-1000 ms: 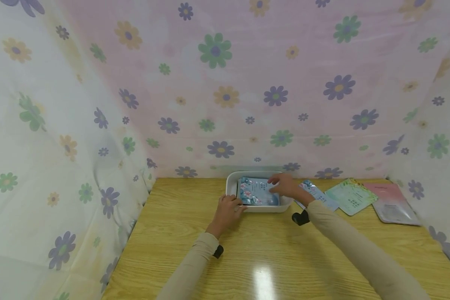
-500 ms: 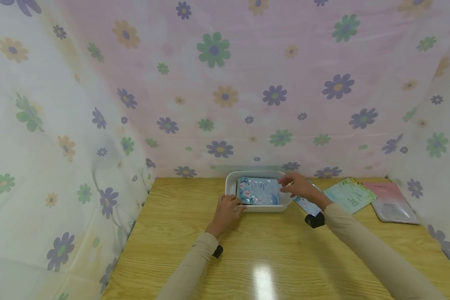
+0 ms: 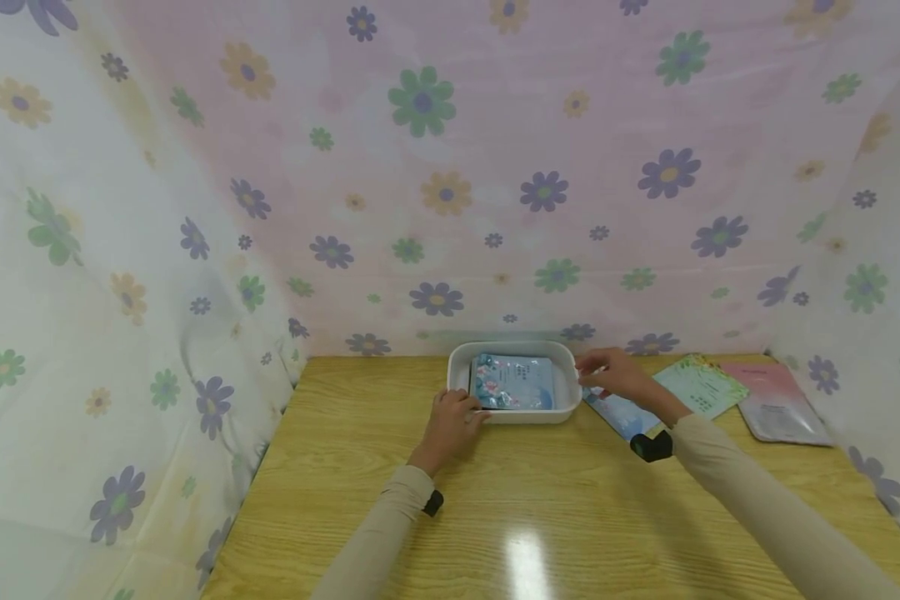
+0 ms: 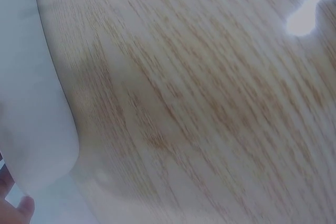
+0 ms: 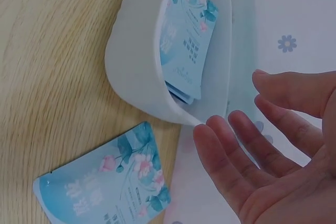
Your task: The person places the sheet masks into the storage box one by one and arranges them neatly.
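Note:
A white plastic bin (image 3: 513, 417) stands at the back of the table with a small stack of blue floral sheet mask packets (image 3: 516, 383) lying flat inside. At its front left corner my left hand (image 3: 450, 422) grips the rim; the left wrist view catches only some fingertips (image 4: 23, 208) by the bin wall (image 4: 31, 93). My right hand (image 3: 624, 379) is at the bin's right end, fingers loosely bent and holding nothing. In the right wrist view its fingertips (image 5: 207, 135) overlap the rim's end. Below them lies another blue packet (image 5: 115, 182), partly covered by the hand in the head view.
Right of the bin, a green packet (image 3: 708, 392) and a pink-and-silver packet (image 3: 783, 404) lie on the wooden table (image 3: 390, 383). A flowered cloth (image 3: 495, 208) hangs right behind the bin and along both sides.
My right hand has moved right, from above the packets in the bin to the bin's right end. The left hand stays at the corner.

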`<state>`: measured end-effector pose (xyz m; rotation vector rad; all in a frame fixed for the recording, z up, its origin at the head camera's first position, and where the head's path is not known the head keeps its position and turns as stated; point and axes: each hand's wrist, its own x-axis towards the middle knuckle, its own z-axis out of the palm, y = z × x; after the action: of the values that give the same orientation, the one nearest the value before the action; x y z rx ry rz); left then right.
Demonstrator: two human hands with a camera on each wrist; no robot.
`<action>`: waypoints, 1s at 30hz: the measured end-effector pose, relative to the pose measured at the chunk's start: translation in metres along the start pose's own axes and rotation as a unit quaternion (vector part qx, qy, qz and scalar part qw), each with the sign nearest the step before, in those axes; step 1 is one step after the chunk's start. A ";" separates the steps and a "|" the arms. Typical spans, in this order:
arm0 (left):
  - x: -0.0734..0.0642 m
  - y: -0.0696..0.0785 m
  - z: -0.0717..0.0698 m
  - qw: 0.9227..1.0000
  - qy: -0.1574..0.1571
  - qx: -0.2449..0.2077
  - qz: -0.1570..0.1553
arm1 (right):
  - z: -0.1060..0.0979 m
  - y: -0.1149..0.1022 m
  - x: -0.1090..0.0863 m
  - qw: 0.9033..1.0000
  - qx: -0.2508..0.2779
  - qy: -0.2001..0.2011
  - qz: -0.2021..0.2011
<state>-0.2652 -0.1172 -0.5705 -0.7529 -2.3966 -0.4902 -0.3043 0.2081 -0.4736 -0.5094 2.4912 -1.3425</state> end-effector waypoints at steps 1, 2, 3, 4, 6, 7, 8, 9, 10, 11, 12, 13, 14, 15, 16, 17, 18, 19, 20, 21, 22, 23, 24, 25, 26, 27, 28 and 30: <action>0.000 0.000 0.000 1.000 -0.001 0.000 0.000 | -0.001 0.000 -0.002 1.000 0.000 0.001 0.001; 0.000 0.000 -0.001 1.000 -0.002 0.000 0.001 | -0.002 0.000 -0.003 1.000 0.001 0.002 0.003; 0.000 0.000 -0.001 1.000 -0.003 -0.001 0.001 | -0.003 0.001 -0.005 1.000 -0.001 0.001 0.003; -0.001 0.000 -0.001 1.000 -0.004 0.000 0.001 | -0.003 0.002 -0.006 1.000 -0.001 0.002 0.006; -0.001 0.000 -0.001 1.000 -0.004 0.003 0.000 | -0.004 0.004 -0.008 1.000 -0.003 0.004 0.007; -0.001 0.000 -0.001 1.000 -0.004 0.003 -0.001 | -0.005 0.006 -0.009 1.000 -0.005 0.004 0.006; -0.002 0.000 -0.001 1.000 -0.003 0.003 -0.001 | -0.006 0.007 -0.010 1.000 -0.006 0.005 0.006; -0.002 0.000 0.000 1.000 -0.001 0.004 -0.001 | -0.007 0.009 -0.011 1.000 -0.007 0.005 0.003; -0.002 0.000 0.000 1.000 0.000 0.003 -0.001 | -0.008 0.010 -0.013 1.000 -0.004 0.006 0.004; -0.002 0.000 0.001 1.000 0.002 0.001 -0.001 | -0.009 0.011 -0.015 1.000 -0.003 0.007 0.004; -0.002 -0.001 0.001 1.000 0.002 -0.001 -0.001 | -0.010 0.012 -0.017 1.000 -0.001 0.008 0.006; -0.002 -0.001 0.001 1.000 0.001 -0.003 -0.001 | -0.012 0.013 -0.020 1.000 0.000 0.010 0.006; -0.002 -0.001 0.001 1.000 0.002 -0.003 0.000 | -0.013 0.014 -0.023 1.000 0.001 0.012 0.009; -0.001 -0.001 0.001 1.000 0.001 -0.005 -0.001 | -0.014 0.015 -0.026 1.000 0.001 0.013 0.011; -0.001 -0.001 0.001 1.000 -0.001 -0.006 -0.002 | -0.016 0.015 -0.029 1.000 0.002 0.016 0.015; -0.001 -0.001 0.001 1.000 -0.003 -0.008 -0.004 | -0.017 0.016 -0.031 1.000 0.003 0.019 0.018; -0.001 -0.001 0.001 1.000 -0.006 -0.008 -0.005 | -0.018 0.017 -0.034 1.000 0.004 0.021 0.021; -0.001 -0.001 0.001 1.000 -0.010 -0.007 -0.008 | -0.019 0.018 -0.036 0.999 0.005 0.023 0.023; -0.001 -0.001 0.001 1.000 -0.013 -0.006 -0.011 | -0.020 0.020 -0.038 0.999 0.005 0.027 0.027; -0.001 0.000 0.000 1.000 -0.017 -0.004 -0.015 | -0.021 0.021 -0.040 0.999 0.006 0.029 0.030; 0.000 0.000 0.000 1.000 -0.022 -0.001 -0.017 | -0.021 0.023 -0.041 0.999 0.007 0.032 0.034; 0.000 0.000 0.000 0.999 -0.025 0.001 -0.019 | -0.022 0.025 -0.043 0.999 0.010 0.034 0.036; 0.000 0.000 0.000 0.999 -0.029 0.004 -0.021 | -0.023 0.026 -0.045 0.999 0.012 0.036 0.039; 0.000 0.001 -0.001 0.999 -0.032 0.004 -0.023 | -0.023 0.028 -0.046 0.998 0.014 0.038 0.040; 0.000 0.001 -0.001 0.999 -0.034 0.004 -0.024 | -0.024 0.030 -0.048 0.998 0.016 0.039 0.040; 0.000 0.001 -0.002 0.999 -0.037 0.002 -0.026 | -0.024 0.031 -0.050 0.998 0.019 0.040 0.041; 0.000 0.002 -0.002 0.999 -0.037 0.001 -0.026 | -0.025 0.032 -0.051 0.998 0.022 0.041 0.043; 0.001 0.002 -0.003 0.999 -0.038 -0.004 -0.028 | -0.025 0.035 -0.054 0.998 0.025 0.044 0.046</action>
<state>-0.2631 -0.1165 -0.5676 -0.7226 -2.4934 -0.5021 -0.2714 0.2682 -0.4861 -0.3277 2.5100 -1.4166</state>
